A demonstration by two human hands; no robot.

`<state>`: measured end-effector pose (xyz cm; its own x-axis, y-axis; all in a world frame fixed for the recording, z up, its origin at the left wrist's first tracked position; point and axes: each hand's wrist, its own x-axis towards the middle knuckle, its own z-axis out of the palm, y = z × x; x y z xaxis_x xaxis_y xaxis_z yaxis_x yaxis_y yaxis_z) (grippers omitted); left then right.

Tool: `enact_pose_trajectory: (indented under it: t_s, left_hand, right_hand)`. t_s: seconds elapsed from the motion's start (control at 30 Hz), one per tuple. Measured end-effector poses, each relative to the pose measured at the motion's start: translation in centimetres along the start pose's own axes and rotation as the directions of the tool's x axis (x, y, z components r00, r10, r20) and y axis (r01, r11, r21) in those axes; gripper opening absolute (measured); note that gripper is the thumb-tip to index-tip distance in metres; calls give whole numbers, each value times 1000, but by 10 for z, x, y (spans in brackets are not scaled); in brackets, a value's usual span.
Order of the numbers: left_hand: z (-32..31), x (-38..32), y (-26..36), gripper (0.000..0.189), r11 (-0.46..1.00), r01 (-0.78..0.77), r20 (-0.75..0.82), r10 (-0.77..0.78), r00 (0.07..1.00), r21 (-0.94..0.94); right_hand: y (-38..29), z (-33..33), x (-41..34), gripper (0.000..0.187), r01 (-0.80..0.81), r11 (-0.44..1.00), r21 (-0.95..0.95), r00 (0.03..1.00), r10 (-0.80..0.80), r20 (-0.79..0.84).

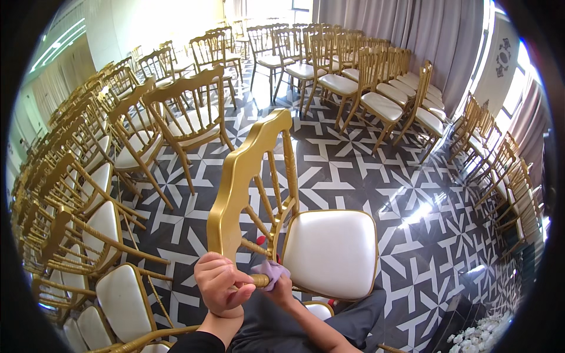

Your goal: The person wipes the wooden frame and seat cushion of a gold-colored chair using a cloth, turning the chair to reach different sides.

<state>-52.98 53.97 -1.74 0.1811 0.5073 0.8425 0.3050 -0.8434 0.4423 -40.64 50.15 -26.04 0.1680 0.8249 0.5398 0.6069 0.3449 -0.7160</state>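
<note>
A gold chair with a spindle back (229, 176) and a white padded seat (331, 251) stands right before me, its back towards my left. My left hand (223, 280) is closed around the near end of its top rail, where a turned post meets it. Beside it, my right hand (280, 289) presses a light purple cloth (271, 273) around that turned post. Part of the post shows between the two hands. The chair's lower legs are mostly hidden behind its seat and my arms.
Many gold chairs (185, 114) with white seats stand in rows at the left, ahead and at the right. The floor (344, 176) has a black and white pattern. Grey curtains (397, 26) hang at the back. White flowers (479, 331) are at the lower right.
</note>
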Motion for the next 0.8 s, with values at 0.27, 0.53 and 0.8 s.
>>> enact_pose_trajectory:
  t_s: [0.27,0.53,0.8]
  left_hand:
    - [4,-3,1,48,999,30,-113,-26,993,38]
    - [-2,-6,-10,44,998,-64,-51,63,997,-18]
    - [0,-4,-4,47,1000,-16,-49,16,999,-6]
  right_hand:
    - [-91,-13,58,33,144,968,203,990,-142,-26]
    - [-83,-7,62,22,150,989,9,987,-150,-53]
    - [-34,3,40,21,155,986,-58,985,-158,-68]
